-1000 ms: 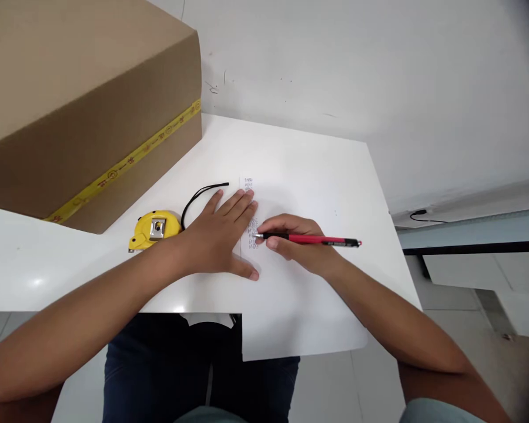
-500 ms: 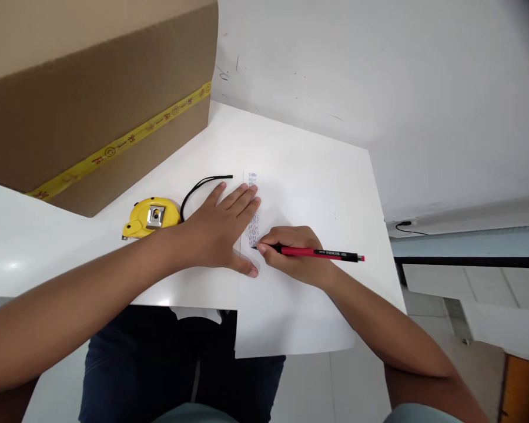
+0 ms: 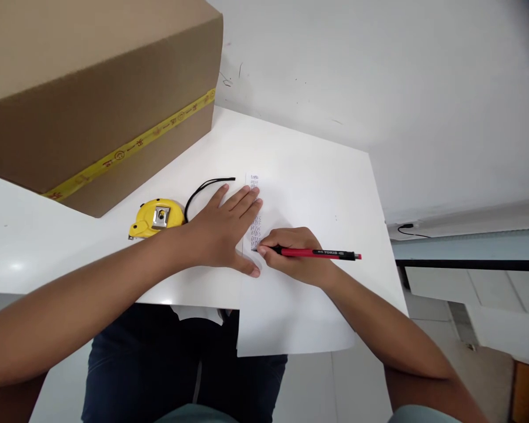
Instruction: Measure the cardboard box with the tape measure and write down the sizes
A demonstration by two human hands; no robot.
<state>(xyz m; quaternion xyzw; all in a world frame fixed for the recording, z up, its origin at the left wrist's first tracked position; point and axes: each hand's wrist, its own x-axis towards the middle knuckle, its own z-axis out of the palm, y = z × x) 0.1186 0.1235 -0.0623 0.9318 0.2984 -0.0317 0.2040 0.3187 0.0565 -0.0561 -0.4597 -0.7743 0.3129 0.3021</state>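
My left hand lies flat with fingers spread on the left edge of a white sheet of paper, pressing it onto the white table. My right hand is closed on a red pen whose tip touches the paper at the bottom of a short column of handwritten lines. The paper's near end hangs over the table's front edge. A yellow tape measure with a black wrist loop sits just left of my left wrist.
A large brown cardboard box with a yellow printed tape strip fills the table's back left. A white wall stands behind the table. My dark trousers show below the table edge. A black cable lies on a ledge to the right.
The pen tip has moved a little down the column of writing. My left hand stays flat on the paper. The view has shifted slightly as my head moved.
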